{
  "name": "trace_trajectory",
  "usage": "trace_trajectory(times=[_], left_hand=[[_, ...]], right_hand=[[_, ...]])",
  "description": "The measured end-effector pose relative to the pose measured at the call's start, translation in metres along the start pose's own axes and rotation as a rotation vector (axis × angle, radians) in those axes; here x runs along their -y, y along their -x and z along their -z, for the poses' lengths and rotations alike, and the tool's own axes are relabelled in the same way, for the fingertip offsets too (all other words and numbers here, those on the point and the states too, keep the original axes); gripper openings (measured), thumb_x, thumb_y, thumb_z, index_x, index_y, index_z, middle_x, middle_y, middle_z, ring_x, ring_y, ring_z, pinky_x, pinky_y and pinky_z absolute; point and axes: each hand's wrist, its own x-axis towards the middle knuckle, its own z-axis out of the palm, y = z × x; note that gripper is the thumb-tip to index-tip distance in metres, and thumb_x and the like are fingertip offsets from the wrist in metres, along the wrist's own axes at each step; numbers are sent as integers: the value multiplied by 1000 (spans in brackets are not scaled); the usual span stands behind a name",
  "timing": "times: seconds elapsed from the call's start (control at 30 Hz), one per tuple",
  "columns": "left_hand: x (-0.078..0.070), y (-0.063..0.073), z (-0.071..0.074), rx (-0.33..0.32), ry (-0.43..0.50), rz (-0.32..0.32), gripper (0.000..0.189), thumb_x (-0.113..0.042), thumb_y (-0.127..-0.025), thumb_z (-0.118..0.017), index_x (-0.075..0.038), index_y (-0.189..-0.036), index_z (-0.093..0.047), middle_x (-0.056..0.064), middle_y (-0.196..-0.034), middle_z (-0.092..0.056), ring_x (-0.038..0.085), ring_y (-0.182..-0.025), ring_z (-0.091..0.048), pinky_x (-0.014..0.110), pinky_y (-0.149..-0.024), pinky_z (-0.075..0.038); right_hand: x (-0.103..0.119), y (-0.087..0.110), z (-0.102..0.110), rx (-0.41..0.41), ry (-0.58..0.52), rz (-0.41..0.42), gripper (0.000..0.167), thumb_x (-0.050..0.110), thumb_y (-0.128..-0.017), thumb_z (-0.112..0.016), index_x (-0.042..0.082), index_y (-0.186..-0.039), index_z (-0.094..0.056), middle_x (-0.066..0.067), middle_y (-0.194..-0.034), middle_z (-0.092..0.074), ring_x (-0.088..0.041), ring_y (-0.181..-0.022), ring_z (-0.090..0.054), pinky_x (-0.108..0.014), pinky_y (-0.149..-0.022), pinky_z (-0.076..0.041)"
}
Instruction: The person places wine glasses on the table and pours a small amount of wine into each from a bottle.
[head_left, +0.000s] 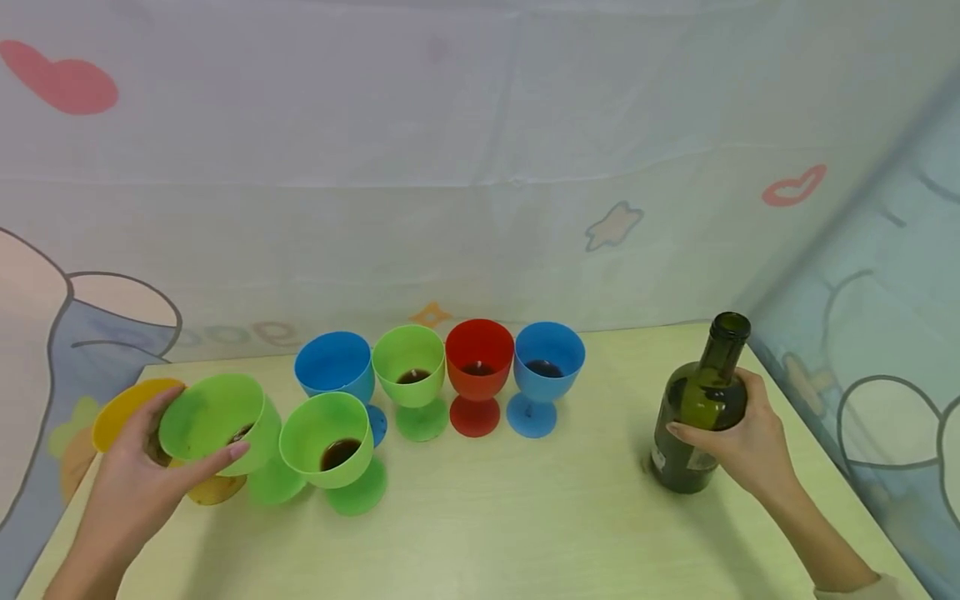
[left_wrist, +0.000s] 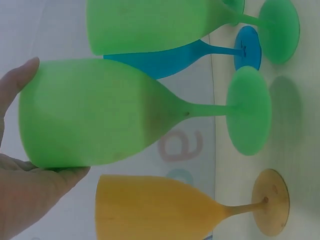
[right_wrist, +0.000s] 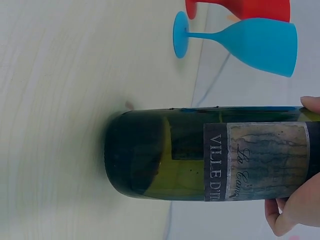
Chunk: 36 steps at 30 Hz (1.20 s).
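My left hand grips a green plastic goblet round its bowl, thumb and fingers on opposite sides near the rim. A little dark liquid lies at the bottom of this goblet. In the left wrist view its foot hangs close over the table, its shadow beside it. At the right side, my right hand holds a dark green glass wine bottle by its upper body. The bottle has no cap and leans slightly. A label and dark liquid inside show in the right wrist view.
A yellow goblet stands behind my left hand. Right of the held goblet is another green goblet with dark liquid. Blue, green, red and blue goblets form a row before the printed cloth.
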Motion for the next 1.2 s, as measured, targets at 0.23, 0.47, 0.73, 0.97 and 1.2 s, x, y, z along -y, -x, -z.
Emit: trace_trajectory(times=[0.23, 0.47, 0.73, 0.97, 1.2], left_hand=[[-13, -13, -6, -26, -55, -2, 100, -36, -78, -71, 1, -144, -6, 33, -140, -20, 49, -112, -34, 61, -83, -35], [-13, -30, -13, -60, -131, -73, 99, -37, -76, -72, 8, -140, -12, 35, -135, -26, 50, -110, -33, 63, -83, -33], [-13, -45, -21, -44, -121, -84, 98, -38, -78, -70, 9, -141, -11, 35, -139, -21, 53, -118, -26, 66, -90, -26], [-12, -54, -29, -35, -113, -46, 97, -36, -79, -70, 11, -140, -10, 37, -138, -20, 53, -118, -26, 64, -92, -27], [-9, -61, -32, -23, -112, -35, 97, -35, -80, -69, 13, -139, -8, 38, -138, -18, 54, -119, -24, 64, -93, -26]], right_hand=[[0, 0, 2, 7, -7, -4, 94, 28, -71, -78, 1, -137, -19, -28, -124, -39, -47, -107, -42, -59, -78, -37], [-2, -1, 2, 5, -10, 5, 93, 28, -71, -78, 1, -137, -19, -28, -124, -40, -48, -107, -42, -59, -77, -37], [-3, -1, 3, 7, -15, 11, 93, 27, -71, -78, 1, -137, -19, -28, -123, -40, -47, -107, -42, -59, -77, -37], [-5, -1, 3, 2, -29, 10, 94, 26, -71, -78, 0, -137, -18, -27, -124, -39, -47, -108, -42, -58, -78, -36], [-8, -2, 4, 11, -43, 20, 92, 25, -71, -78, 1, -137, -18, -26, -124, -38, -46, -108, -42, -57, -78, -36]])
